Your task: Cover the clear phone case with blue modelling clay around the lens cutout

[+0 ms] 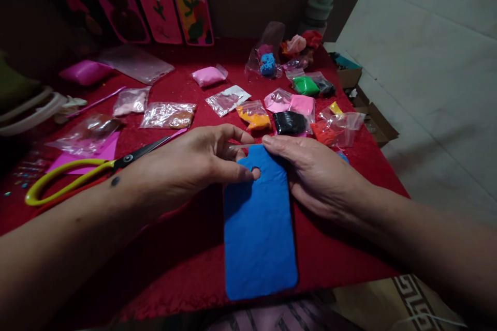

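A flat blue panel (pixel 259 232) with rounded corners and a small hole near its top is held up at the table's front edge. My left hand (pixel 207 158) grips its upper left corner, the thumb lying beside the hole. Around the upper right edge, my right hand (pixel 310 170) is closed, its thumb on the top edge. Scissors with yellow and red handles (pixel 106 165) lie under and beside my left forearm. Beyond my hands are bags of orange clay (pixel 254 118) and black clay (pixel 290 122).
Several bags of coloured clay, such as green (pixel 305 85) and red (pixel 325 133), lie on the red cloth (pixel 166 264). Decorated pink panels (pixel 155 5) lean at the back. A bottle (pixel 316 13) stands back right; bowls (pixel 31 108) sit at the left.
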A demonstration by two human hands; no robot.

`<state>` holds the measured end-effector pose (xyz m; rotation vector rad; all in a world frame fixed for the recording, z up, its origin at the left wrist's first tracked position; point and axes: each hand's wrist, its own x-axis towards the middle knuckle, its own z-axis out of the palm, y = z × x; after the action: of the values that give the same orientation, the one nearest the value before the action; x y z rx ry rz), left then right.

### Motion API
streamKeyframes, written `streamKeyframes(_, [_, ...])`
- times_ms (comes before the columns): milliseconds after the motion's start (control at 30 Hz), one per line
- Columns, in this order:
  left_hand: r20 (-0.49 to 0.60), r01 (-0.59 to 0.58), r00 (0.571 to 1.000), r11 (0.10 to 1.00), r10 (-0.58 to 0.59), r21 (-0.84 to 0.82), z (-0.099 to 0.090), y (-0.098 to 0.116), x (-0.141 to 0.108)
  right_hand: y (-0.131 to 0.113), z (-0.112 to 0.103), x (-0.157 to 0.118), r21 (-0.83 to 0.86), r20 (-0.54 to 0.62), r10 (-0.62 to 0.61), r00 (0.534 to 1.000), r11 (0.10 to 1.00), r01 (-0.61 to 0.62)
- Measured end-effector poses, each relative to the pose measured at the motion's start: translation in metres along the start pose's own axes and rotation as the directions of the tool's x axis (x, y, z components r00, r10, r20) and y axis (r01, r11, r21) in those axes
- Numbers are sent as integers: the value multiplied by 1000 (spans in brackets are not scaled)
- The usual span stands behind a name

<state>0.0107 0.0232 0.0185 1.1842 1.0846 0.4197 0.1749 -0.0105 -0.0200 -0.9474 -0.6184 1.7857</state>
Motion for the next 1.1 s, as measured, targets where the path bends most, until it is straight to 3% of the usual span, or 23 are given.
streamKeyframes(333, [20,-22,1000,998,24,-58,-8,-6,8,0,2,0,23,13,39,999,999,-39])
streamKeyframes(667, [-14,-39,999,999,39,12,-19,3,7,0,0,0,-20,-42,-20,999,1000,19])
streamKeyframes(1100, [11,-85,996,996,85,-38,-16,-3,11,1,0,0,6,55,-17,998,1000,17])
